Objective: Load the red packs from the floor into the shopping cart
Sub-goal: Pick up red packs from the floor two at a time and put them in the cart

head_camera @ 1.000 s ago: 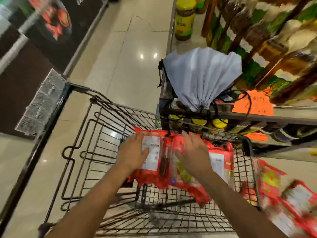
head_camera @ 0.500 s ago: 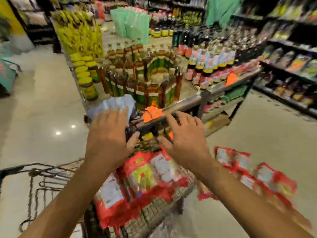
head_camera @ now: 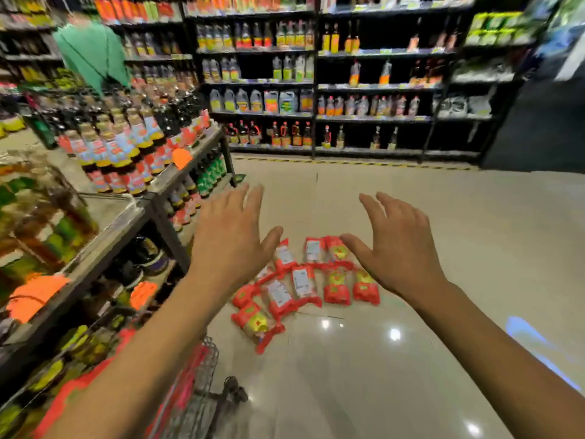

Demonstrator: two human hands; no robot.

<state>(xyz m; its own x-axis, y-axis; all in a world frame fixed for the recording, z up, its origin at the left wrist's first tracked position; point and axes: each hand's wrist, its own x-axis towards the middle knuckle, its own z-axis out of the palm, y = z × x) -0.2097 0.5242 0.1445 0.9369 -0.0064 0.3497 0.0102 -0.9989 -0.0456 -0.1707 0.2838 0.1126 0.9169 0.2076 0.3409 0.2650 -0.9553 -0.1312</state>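
Note:
Several red packs [head_camera: 304, 282] with white labels and yellow prints lie in a loose cluster on the shiny floor, straight ahead. My left hand [head_camera: 232, 236] hovers above their left side, fingers spread, holding nothing. My right hand [head_camera: 395, 245] hovers above their right side, also spread and empty. Neither hand touches a pack. A corner of the wire shopping cart [head_camera: 202, 375] shows at the bottom left, under my left forearm, with red packs [head_camera: 186, 384] blurred inside it.
A low metal display shelf [head_camera: 126, 229] with bottles and orange price tags runs along the left. Tall dark shelves [head_camera: 316, 90] of bottles line the far side of the aisle. Pale tiled floor [head_camera: 443, 248] spreads right of the packs.
My hands have left the packs in the cart and lifted. The view has swung right from the cart to the packs on the floor, with both hands now stretched out over them.

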